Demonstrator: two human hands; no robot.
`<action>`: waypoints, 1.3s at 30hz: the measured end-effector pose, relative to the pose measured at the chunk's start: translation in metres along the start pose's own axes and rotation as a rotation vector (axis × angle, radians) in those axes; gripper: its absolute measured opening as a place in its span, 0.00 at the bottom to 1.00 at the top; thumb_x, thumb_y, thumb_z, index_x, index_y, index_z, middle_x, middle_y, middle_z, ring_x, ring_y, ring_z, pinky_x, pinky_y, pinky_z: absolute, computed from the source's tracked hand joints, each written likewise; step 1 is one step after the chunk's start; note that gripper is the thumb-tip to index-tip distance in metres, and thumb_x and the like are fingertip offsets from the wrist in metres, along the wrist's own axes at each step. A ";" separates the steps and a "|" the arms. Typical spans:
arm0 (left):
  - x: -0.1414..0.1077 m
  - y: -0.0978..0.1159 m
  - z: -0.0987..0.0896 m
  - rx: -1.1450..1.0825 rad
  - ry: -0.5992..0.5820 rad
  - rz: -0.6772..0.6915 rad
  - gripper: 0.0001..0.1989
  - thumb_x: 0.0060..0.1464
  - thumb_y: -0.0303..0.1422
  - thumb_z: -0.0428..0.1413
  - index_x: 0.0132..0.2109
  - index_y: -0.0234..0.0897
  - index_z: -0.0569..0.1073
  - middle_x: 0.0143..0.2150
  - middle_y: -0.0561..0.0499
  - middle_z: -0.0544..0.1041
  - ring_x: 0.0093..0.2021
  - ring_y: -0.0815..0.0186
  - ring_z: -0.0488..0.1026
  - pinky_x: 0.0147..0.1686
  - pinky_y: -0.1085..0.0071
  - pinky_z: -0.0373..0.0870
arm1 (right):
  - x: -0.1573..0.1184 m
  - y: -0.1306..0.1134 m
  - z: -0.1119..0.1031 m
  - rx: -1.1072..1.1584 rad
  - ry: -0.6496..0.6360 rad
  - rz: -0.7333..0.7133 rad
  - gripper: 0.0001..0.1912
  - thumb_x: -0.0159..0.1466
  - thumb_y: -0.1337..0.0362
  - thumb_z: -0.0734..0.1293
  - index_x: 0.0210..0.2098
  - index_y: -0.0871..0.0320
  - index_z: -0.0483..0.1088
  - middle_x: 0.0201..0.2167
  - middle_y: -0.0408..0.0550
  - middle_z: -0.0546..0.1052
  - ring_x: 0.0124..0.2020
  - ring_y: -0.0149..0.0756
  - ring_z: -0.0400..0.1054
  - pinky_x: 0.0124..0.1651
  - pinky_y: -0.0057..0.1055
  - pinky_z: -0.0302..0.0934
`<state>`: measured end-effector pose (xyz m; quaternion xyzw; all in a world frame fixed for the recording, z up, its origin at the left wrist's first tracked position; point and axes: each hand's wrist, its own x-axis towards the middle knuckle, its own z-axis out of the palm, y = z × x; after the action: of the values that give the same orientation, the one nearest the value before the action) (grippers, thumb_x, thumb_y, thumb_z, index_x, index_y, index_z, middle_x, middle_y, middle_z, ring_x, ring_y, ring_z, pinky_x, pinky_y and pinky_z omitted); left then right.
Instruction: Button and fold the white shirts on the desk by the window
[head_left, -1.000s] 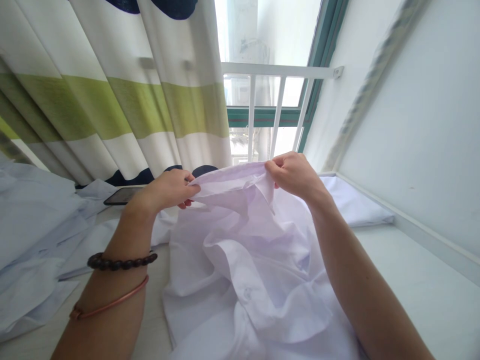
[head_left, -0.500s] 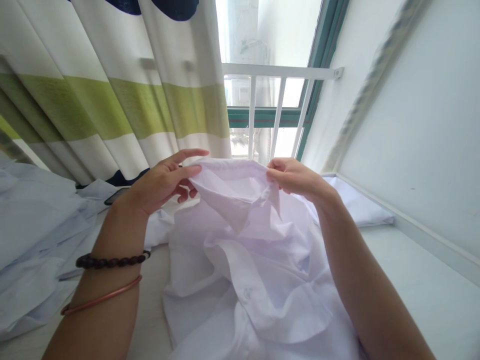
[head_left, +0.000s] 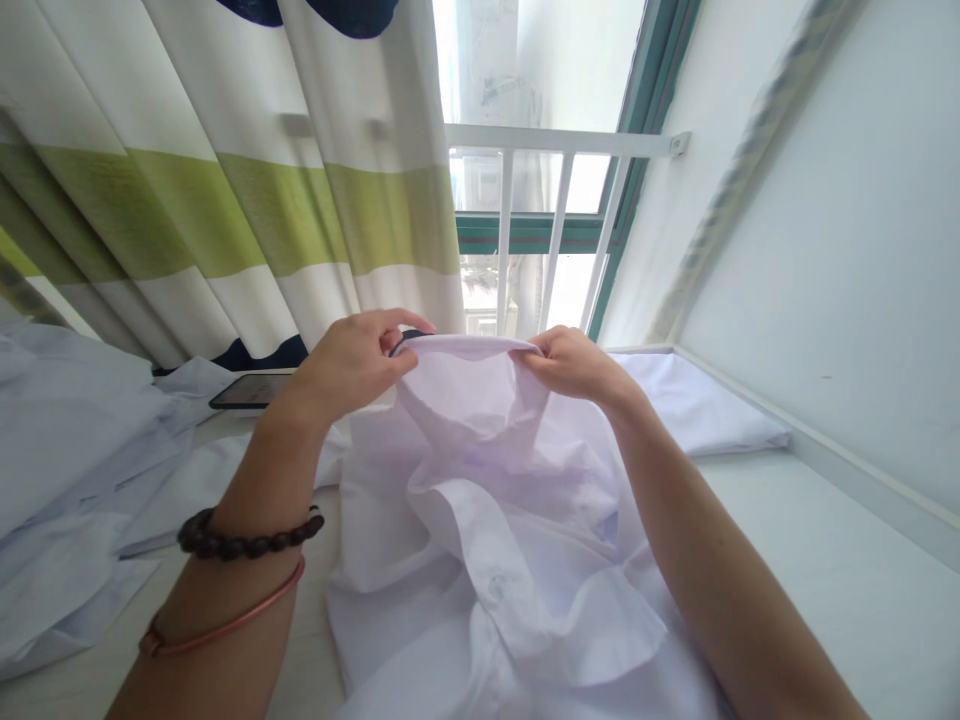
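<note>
A white shirt (head_left: 517, 560) lies spread in front of me, its buttoned front strip curving down the middle. The collar is raised and stretched between both hands. My left hand (head_left: 352, 360) pinches the collar's left end between thumb and fingers. At the right end, my right hand (head_left: 574, 362) has its fingers closed on the collar edge. The fabric hangs down between the hands, and the fingertips behind it are partly hidden.
White garments (head_left: 82, 430) are piled at the left, with a phone (head_left: 251, 391) beside them. Folded white cloth (head_left: 697, 405) lies by the right wall. Behind are a curtain (head_left: 262, 220) and a white railing (head_left: 562, 140).
Both hands have shifted inward and the right one slightly lower. The left fingers have closed more on the collar, its points no longer hang in front, and more of the phone shows.
</note>
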<state>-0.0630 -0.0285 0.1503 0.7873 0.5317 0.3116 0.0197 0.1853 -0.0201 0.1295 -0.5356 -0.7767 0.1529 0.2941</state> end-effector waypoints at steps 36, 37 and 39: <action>-0.006 -0.005 0.018 -0.910 -0.823 -0.188 0.14 0.41 0.35 0.66 0.30 0.36 0.68 0.27 0.55 0.73 0.25 0.70 0.69 0.23 0.77 0.62 | 0.002 0.040 -0.002 0.962 -0.675 -0.216 0.31 0.53 0.39 0.68 0.39 0.61 0.72 0.30 0.45 0.74 0.29 0.29 0.69 0.29 0.23 0.63; -0.006 -0.006 0.019 -0.932 -0.836 -0.188 0.14 0.40 0.34 0.66 0.30 0.36 0.67 0.26 0.55 0.73 0.24 0.70 0.70 0.23 0.78 0.62 | 0.002 0.040 -0.003 0.947 -0.683 -0.212 0.26 0.54 0.44 0.71 0.37 0.62 0.72 0.29 0.43 0.74 0.28 0.27 0.68 0.28 0.22 0.62; -0.005 -0.009 0.021 -0.957 -0.874 -0.185 0.15 0.39 0.32 0.67 0.30 0.36 0.66 0.25 0.55 0.74 0.23 0.70 0.70 0.22 0.78 0.63 | 0.002 0.040 -0.004 0.926 -0.713 -0.209 0.17 0.54 0.55 0.75 0.33 0.63 0.72 0.26 0.41 0.73 0.26 0.25 0.66 0.28 0.20 0.61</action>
<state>-0.0613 -0.0226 0.1280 0.6967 0.3428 0.1623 0.6089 0.2167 -0.0034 0.1115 -0.1878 -0.7288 0.6165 0.2313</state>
